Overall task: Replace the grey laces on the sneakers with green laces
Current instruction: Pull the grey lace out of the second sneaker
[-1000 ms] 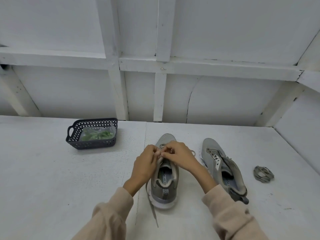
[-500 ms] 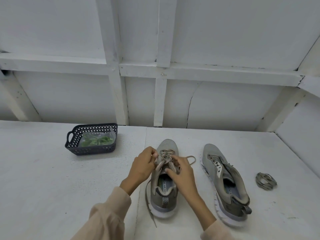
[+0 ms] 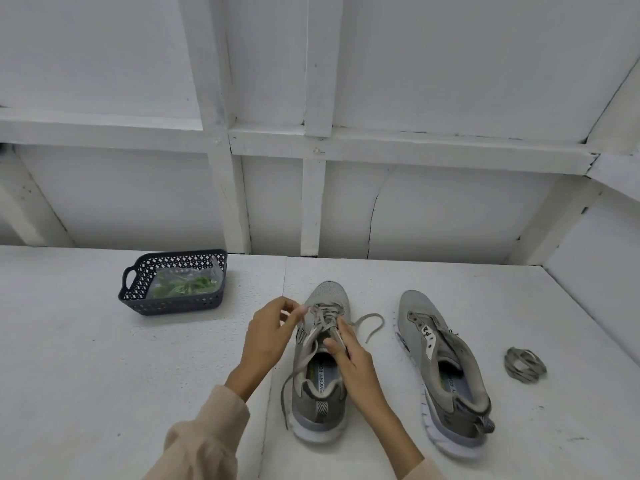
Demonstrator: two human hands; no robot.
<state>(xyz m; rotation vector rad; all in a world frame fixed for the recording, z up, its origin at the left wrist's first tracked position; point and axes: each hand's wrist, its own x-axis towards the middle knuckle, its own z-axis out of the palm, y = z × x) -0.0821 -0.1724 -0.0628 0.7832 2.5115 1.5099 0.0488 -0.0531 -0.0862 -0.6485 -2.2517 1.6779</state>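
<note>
A laced sneaker (image 3: 320, 403) is set toe-away on the white table (image 3: 104, 375), directly between the two hands. Its grey lace (image 3: 325, 315) is pinched near the upper left eyelets by the thumb and fingertips (image 3: 300, 310) of the left hand (image 3: 272, 336), the fingers drawn close together. The right eyelet edge is gripped by the right hand (image 3: 351, 358), fingers curled over it and the thumb laid on the tongue. One loose end is looped out to the right of the shoe; the other is trailed down its left side. A second sneaker (image 3: 441, 372), unlaced, is placed just to the right, with a coiled lace (image 3: 524, 363) beyond it. Green laces (image 3: 188, 287) in a clear bag are kept in a dark basket (image 3: 173, 304) at far left, well apart from both hands.
</note>
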